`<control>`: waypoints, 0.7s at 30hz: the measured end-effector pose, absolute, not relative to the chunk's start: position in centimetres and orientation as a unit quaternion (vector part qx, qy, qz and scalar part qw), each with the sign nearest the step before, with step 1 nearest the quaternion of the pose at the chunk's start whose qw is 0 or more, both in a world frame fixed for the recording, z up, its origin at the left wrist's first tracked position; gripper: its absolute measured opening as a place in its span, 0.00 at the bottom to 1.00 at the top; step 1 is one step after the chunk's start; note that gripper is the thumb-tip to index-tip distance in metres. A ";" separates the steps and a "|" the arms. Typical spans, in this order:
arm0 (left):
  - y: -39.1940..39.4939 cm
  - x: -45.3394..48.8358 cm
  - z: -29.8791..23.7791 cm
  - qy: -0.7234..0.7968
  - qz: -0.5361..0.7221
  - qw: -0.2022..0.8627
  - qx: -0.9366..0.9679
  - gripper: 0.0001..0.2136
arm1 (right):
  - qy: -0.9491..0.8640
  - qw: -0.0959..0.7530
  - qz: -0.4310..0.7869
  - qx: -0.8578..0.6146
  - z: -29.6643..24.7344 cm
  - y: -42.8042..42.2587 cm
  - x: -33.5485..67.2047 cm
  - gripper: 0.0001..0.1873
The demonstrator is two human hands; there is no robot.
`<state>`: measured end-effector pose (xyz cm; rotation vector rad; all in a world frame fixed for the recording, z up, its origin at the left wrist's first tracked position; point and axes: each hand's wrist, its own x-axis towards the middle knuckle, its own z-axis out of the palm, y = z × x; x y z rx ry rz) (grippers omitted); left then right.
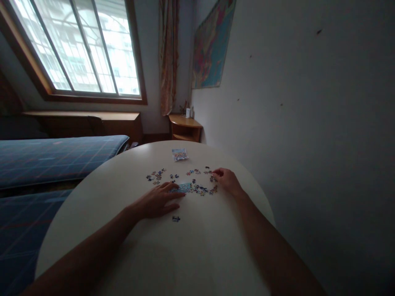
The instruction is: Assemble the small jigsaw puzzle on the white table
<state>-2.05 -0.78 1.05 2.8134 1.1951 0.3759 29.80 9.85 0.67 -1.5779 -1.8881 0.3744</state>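
My left hand (160, 200) lies flat on the table with its fingers spread, their tips on a joined light-blue section of jigsaw puzzle (185, 188). On the right, my right hand (227, 181) has its thumb and fingers pinched together at a small jigsaw puzzle piece, mostly hidden by the fingertips. Loose puzzle pieces (201, 189) lie in a rough ring between the hands. Another scattered group of pieces (156, 175) sits beyond my left hand. Nearer to me lies a small dark joined bit of puzzle (175, 218), apart from the others.
A small printed picture sheet (180, 154) rests toward the far side of the round white table (129, 255). A bed with a plaid blue cover (61, 158) stands to the left, a white wall (308, 144) to the right. A wooden corner shelf (185, 121) is behind.
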 end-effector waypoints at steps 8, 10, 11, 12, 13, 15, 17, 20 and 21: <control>-1.2 -2.1 1.5 0.385 0.122 0.043 0.914 0.27 | -0.835 0.239 0.187 -0.460 1.7 9.0 30.0 0.07; -1.3 -2.0 1.7 0.386 0.123 0.043 0.913 0.27 | -0.866 0.208 0.195 -0.411 2.1 8.4 29.3 0.09; -1.4 -2.0 1.7 0.387 0.122 0.044 0.913 0.27 | -0.875 0.195 0.196 -0.398 2.3 8.1 28.9 0.10; -1.4 -1.9 1.8 0.389 0.120 0.045 0.912 0.27 | -0.880 0.181 0.196 -0.392 2.4 7.8 28.7 0.11; -1.4 -1.9 1.8 0.391 0.116 0.046 0.912 0.27 | -0.884 0.167 0.195 -0.392 2.5 7.6 28.4 0.11; -1.5 -1.9 1.9 0.394 0.112 0.047 0.911 0.27 | -0.886 0.144 0.193 -0.397 2.7 7.2 28.1 0.11; -1.5 -1.9 1.8 0.393 0.115 0.046 0.911 0.26 | -0.884 0.130 0.196 -0.403 2.9 7.0 27.9 0.11; -1.4 -2.0 1.7 0.387 0.127 0.045 0.912 0.26 | -0.881 0.122 0.202 -0.409 3.3 6.7 27.8 0.11; -1.4 -2.0 1.7 0.386 0.129 0.046 0.912 0.26 | -0.881 0.123 0.200 -0.410 3.4 6.6 27.7 0.11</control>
